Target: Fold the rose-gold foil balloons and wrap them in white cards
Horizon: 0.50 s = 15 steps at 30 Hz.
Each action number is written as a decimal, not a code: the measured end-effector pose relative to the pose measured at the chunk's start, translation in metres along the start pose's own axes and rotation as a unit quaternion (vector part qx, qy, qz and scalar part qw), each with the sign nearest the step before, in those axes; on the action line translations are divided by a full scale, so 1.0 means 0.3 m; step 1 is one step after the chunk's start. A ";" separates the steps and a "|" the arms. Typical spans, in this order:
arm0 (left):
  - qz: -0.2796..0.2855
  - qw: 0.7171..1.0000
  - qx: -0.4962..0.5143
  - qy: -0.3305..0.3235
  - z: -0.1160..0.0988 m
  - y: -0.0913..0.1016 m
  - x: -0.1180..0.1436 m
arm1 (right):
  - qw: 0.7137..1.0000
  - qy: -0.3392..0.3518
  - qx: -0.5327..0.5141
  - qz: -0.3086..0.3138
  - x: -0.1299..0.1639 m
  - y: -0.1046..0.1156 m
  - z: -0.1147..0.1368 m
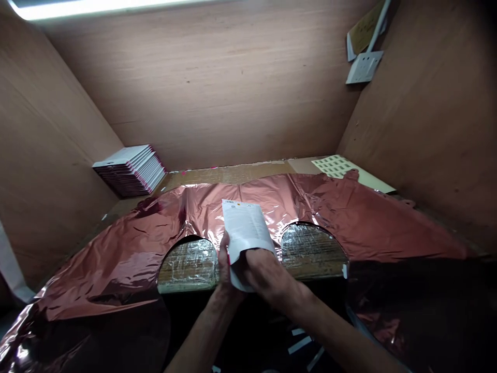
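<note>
A white printed card sleeve (247, 227) stands tilted above the middle of a shiny rose-coloured foil balloon (330, 212) spread flat across the bench. My left hand (224, 264) grips the sleeve's lower left edge. My right hand (267, 277) closes over its lower end from the right. The foil has two arched cut-outs, and the taped bench surface (190, 264) shows through them on either side of my hands.
A stack of white and pink cards (130, 168) sits at the back left. A sheet of small labels (336, 166) lies at the back right. Brown board walls enclose the bench, with a white socket (364, 67) on the right wall. White strips (301, 344) lie below.
</note>
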State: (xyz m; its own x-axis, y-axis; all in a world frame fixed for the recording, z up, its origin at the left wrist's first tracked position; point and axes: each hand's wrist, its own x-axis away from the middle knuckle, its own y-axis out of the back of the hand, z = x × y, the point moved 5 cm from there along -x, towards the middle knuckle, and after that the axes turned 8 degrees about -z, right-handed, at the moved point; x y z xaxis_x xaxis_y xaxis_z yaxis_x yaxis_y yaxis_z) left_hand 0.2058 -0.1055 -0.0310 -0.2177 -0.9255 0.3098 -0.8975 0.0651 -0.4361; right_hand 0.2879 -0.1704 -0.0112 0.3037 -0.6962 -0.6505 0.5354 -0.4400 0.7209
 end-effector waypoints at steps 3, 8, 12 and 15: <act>-0.066 0.945 -0.320 -0.004 -0.098 0.141 0.001 | 0.990 0.002 -0.023 0.137 0.046 -0.013 0.043; -0.221 0.649 -0.674 -0.273 -0.220 0.143 -0.026 | 0.969 0.010 -0.008 0.248 0.114 -0.081 -0.001; -0.029 0.584 -0.733 -0.349 -0.053 0.031 -0.107 | 0.974 0.101 -0.025 0.202 0.058 -0.003 0.008; -0.020 0.559 -0.754 -0.345 0.031 0.029 -0.118 | 0.985 0.105 -0.060 0.121 -0.069 0.119 0.010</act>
State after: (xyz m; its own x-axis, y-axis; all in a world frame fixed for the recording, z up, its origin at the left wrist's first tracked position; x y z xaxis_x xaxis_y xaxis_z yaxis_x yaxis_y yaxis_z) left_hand 0.2091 -0.0756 -0.0536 -0.4524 -0.8276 -0.3324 -0.3122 -0.2021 0.9283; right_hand 0.2984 -0.1733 0.0288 0.5841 -0.6339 -0.5068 0.5125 -0.1962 0.8360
